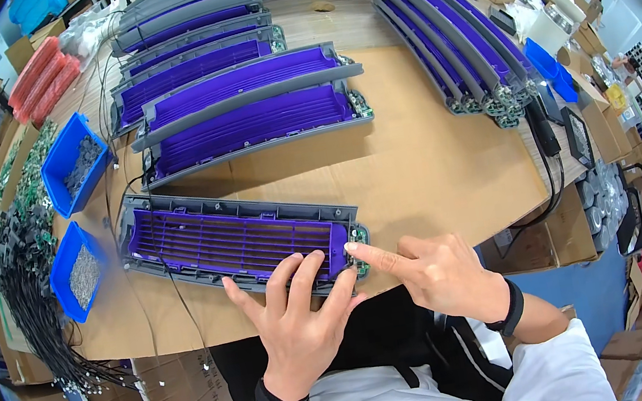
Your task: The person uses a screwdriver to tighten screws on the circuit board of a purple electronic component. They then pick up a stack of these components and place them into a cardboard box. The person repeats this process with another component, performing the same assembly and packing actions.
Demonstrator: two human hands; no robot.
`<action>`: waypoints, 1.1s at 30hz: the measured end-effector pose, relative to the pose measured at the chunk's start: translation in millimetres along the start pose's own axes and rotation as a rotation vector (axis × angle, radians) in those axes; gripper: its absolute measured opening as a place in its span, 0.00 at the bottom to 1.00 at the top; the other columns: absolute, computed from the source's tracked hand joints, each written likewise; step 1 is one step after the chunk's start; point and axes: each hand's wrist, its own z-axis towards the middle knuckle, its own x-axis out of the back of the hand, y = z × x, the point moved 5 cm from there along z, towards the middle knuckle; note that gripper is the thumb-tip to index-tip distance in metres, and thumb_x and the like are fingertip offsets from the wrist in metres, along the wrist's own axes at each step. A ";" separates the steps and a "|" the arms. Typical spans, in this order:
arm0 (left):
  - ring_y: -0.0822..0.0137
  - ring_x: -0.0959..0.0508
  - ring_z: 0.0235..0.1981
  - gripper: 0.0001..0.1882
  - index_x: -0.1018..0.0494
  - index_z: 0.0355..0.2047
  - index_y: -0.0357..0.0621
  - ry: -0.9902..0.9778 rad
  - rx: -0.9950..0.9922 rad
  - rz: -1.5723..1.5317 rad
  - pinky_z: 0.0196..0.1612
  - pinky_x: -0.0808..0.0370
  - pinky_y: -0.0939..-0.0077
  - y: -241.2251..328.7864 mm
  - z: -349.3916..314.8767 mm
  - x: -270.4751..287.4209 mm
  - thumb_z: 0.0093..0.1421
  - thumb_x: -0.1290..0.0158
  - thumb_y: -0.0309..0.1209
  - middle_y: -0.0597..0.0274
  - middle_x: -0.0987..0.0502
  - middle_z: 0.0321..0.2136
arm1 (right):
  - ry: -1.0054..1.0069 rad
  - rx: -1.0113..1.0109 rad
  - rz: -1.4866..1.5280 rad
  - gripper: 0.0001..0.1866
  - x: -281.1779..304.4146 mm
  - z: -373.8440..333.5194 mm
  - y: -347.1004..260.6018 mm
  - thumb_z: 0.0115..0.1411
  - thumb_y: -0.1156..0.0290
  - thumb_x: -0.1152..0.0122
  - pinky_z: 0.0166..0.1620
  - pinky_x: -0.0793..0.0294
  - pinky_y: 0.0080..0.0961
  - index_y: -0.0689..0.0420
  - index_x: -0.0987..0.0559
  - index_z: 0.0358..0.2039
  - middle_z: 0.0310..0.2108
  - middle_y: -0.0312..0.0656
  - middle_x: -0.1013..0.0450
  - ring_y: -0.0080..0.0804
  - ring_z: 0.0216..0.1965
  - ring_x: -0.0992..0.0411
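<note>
A long grey panel (238,200) with a purple slatted insert (235,234) lies at a slant on the cardboard sheet in front of me. My left hand (300,311) rests on its near edge, fingers spread over the slats and the rim, toward the right end. A small green circuit board (357,236) sits at that right end. The stretched index finger of my right hand (439,270) touches the panel beside the board. Its other fingers are curled, and I see nothing held in them. A thin dark cable runs across the panel's left part.
Similar purple-and-grey panels (244,133) stand in rows behind, with another stack (455,39) at the back right. Blue bins (71,167) of small parts and a bundle of black cables (31,285) lie at the left. Black cords (549,141) hang over the right table edge.
</note>
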 end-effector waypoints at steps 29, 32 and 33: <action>0.59 0.26 0.52 0.18 0.27 0.36 0.48 0.126 0.029 -0.195 0.66 0.68 0.32 -10.3 -7.6 -1.8 0.50 0.34 0.41 0.65 0.23 0.44 | 0.359 -0.021 0.820 0.10 24.6 10.4 14.3 0.60 0.76 0.39 0.38 0.27 0.23 0.62 0.21 0.42 0.38 0.47 0.25 0.34 0.32 0.28; 0.60 0.26 0.51 0.18 0.27 0.35 0.48 0.141 0.031 -0.201 0.67 0.67 0.36 -9.1 -7.2 -0.3 0.48 0.33 0.38 0.65 0.23 0.43 | 0.269 -0.086 0.545 0.08 32.9 -0.4 13.3 0.58 0.77 0.37 0.36 0.27 0.24 0.62 0.19 0.38 0.37 0.46 0.24 0.34 0.31 0.27; 0.60 0.26 0.51 0.18 0.27 0.34 0.48 0.144 0.033 -0.205 0.68 0.66 0.38 -7.9 -6.3 0.4 0.47 0.32 0.36 0.65 0.23 0.43 | 0.228 -0.157 0.515 0.07 33.5 -3.8 12.9 0.57 0.78 0.36 0.35 0.27 0.25 0.62 0.18 0.37 0.36 0.45 0.23 0.35 0.30 0.27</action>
